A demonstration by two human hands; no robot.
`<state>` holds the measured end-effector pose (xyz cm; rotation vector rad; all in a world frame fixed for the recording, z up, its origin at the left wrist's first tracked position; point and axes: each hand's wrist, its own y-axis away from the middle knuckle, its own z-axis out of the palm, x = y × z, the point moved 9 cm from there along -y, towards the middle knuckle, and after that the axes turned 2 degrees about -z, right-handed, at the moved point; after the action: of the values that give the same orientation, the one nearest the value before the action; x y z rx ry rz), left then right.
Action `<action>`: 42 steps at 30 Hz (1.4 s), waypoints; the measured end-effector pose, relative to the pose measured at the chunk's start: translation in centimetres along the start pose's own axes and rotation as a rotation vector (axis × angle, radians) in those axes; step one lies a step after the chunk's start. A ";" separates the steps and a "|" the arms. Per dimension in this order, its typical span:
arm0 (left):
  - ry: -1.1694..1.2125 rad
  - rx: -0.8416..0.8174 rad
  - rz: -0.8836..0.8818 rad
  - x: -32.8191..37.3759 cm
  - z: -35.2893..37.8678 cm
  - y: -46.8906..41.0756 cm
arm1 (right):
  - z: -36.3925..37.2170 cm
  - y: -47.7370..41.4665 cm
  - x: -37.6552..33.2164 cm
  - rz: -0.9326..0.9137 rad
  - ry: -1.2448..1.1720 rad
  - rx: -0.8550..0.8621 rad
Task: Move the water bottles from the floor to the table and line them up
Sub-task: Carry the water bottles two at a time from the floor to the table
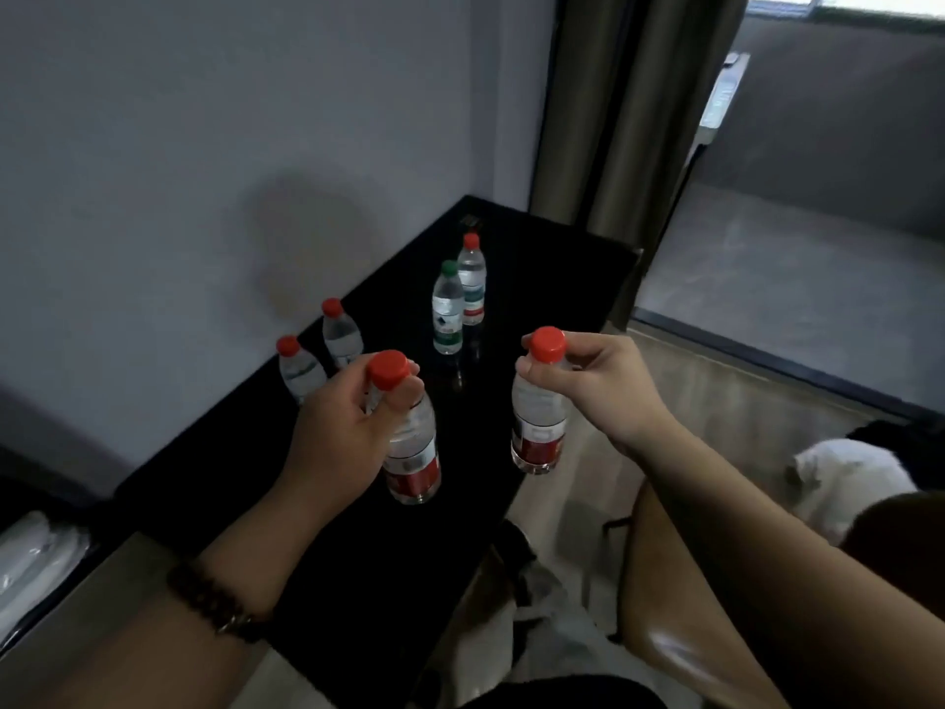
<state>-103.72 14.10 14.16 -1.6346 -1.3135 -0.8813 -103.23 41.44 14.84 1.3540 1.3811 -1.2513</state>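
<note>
Carrying step: the left hand [337, 427] and right hand [603, 386] hold two bottles [414, 452] at the near edge of the counter [552, 258], fingers [588, 353] pinching the necks. Next, both likely need standing in line.

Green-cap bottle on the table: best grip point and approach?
Pinch the neck just under the cap of the green-cap bottle, coming from above. It stands upright, and a red-cap bottle crowds its far side, so the top looks freest.

left bottle pair [341, 336] on table [552, 278], left edge | far bottle pair [448, 314] behind, mid-table | held bottles [539, 427] in front
</note>
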 end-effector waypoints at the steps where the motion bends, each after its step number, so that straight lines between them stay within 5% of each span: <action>1: -0.012 0.019 -0.025 -0.8 -0.1 -0.9 | 0.6 -2.1 0.4 -0.012 -0.017 -0.048; 11: -0.162 0.304 -0.345 -9.4 2.5 -8.7 | 7.8 -22.6 10.3 -0.056 0.022 -0.632; 19: -0.208 0.401 -0.480 -10.7 7.7 -15.3 | 7.4 -31.8 15.3 -0.026 0.086 -0.911; 42: -0.230 0.317 -0.618 -16.7 13.1 -18.9 | 5.3 -37.4 23.2 0.049 0.245 -0.993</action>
<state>-125.39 21.49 -2.71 -1.1126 -2.0633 -0.7867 -142.89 43.08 -4.77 0.8160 1.7659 -0.2361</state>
